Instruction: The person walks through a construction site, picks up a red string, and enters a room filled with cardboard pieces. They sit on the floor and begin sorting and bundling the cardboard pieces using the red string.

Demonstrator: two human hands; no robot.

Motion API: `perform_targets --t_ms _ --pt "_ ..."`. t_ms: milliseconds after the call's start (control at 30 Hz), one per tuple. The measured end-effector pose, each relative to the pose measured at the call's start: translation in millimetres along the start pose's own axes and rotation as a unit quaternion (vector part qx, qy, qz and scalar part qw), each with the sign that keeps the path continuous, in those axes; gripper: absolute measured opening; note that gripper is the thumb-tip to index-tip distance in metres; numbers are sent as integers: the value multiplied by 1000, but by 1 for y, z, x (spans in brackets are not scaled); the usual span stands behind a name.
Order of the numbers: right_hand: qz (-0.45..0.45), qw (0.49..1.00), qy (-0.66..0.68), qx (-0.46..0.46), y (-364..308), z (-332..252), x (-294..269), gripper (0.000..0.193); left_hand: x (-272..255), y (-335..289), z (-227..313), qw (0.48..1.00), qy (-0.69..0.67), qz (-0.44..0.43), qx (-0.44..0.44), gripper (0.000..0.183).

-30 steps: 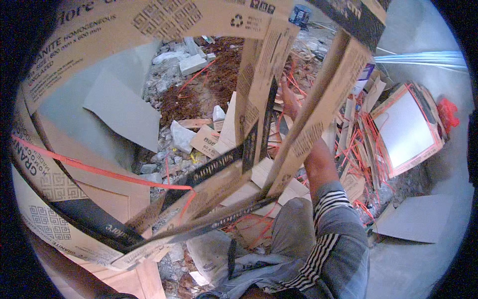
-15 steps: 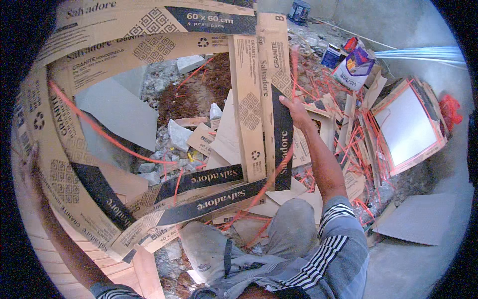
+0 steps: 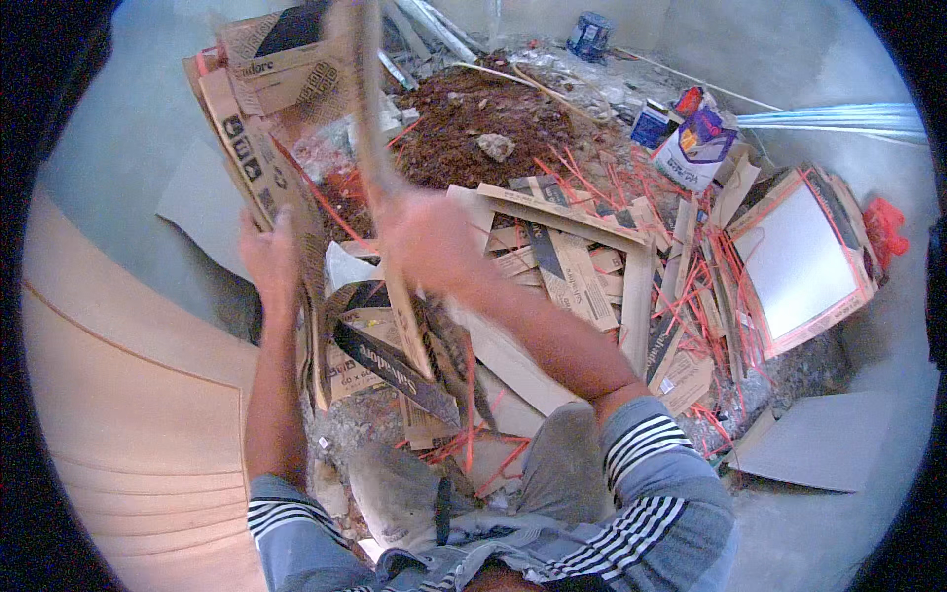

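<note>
Between my two hands stands a brown cardboard frame (image 3: 242,148) with black printed bands, its sides squeezed close together. My left hand (image 3: 271,257) is closed on its left side, thumb up along the edge. The frame's right side is gripped in my right hand (image 3: 429,237), which is blurred by motion; that side is seen almost edge-on. A black-banded lower piece (image 3: 395,370) sags folded between the two sides, above my knees. An orange-red strap (image 3: 316,192) hangs inside the frame.
Flattened cardboard strips (image 3: 562,257) and tangled orange straps (image 3: 691,296) lie ahead to the right. Beyond are brown soil (image 3: 473,118), a blue bucket (image 3: 590,37), a white-purple bag (image 3: 695,148) and pale blue pipes (image 3: 834,118). A wooden panel (image 3: 138,395) stands at left.
My hands have come together from wide apart, the left moving right and the right moving left. The frame, spread open before, is now narrowed and folding, uncovering the soil and cardboard pile behind.
</note>
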State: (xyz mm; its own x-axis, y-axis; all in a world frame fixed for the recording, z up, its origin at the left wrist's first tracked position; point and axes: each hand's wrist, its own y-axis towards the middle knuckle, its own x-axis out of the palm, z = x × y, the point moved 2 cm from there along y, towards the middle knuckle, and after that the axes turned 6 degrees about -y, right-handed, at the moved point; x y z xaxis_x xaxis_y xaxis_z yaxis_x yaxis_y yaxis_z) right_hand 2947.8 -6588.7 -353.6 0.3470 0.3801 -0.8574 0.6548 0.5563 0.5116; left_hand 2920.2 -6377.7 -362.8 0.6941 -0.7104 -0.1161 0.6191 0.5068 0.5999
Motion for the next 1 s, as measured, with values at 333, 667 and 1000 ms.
perform_targets --t_ms 333,667,1000 --pt "-48 981 186 -30 -16 -85 38 32 -13 -17 27 979 -112 -20 -172 38" --pt "-87 976 187 -65 -16 -115 60 33 -44 -26 0 972 -163 -119 -120 46" --pt "-96 953 286 -1 -44 -95 82 37 -92 -6 -40 995 -9 -15 -94 35"
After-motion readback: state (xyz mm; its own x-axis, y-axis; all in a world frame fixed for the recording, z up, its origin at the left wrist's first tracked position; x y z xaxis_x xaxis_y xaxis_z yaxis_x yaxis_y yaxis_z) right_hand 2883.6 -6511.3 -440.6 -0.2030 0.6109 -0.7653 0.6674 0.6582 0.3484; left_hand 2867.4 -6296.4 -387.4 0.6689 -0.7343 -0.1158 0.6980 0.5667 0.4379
